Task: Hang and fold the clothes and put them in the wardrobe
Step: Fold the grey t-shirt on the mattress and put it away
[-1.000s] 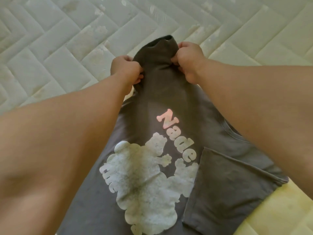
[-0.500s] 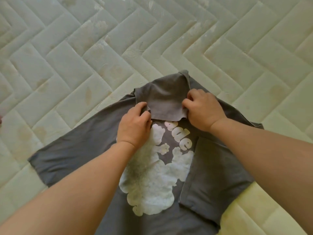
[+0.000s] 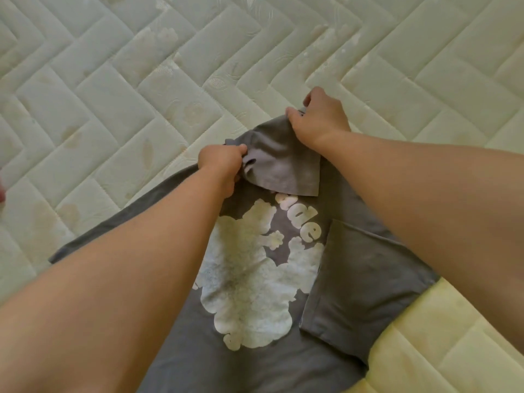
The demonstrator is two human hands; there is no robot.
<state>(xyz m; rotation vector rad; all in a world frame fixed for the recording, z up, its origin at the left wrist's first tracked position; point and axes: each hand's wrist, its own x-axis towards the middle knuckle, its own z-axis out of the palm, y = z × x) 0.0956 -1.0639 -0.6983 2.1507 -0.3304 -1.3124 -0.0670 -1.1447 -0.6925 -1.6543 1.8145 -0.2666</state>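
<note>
Filling the whole view, a pale quilted mattress (image 3: 113, 95) with a zigzag stitch pattern and some yellowish stains lies under everything else. A grey T-shirt (image 3: 204, 361) is spread flat on it, running from the centre down to 6 o'clock, with one edge reaching out toward 8 o'clock. On its middle sits a large cracked white print (image 3: 249, 293) (the letters "de" show at its 1 o'clock edge, the rest being covered). At 4 o'clock from the print, a sleeve panel (image 3: 360, 293) is folded inward over the shirt body, its edge just beside the print. At 12 o'clock from the print, a smaller flap (image 3: 283, 165) of the shirt's far end is turned back toward the person, its hem overlapping the lettering. The right hand (image 3: 320, 120) pinches the flap's far corner at 1 o'clock, fingers curled around the cloth. The left hand (image 3: 221, 163) grips the flap's bunched 9 o'clock edge, fingers clenched on the fabric.
</note>
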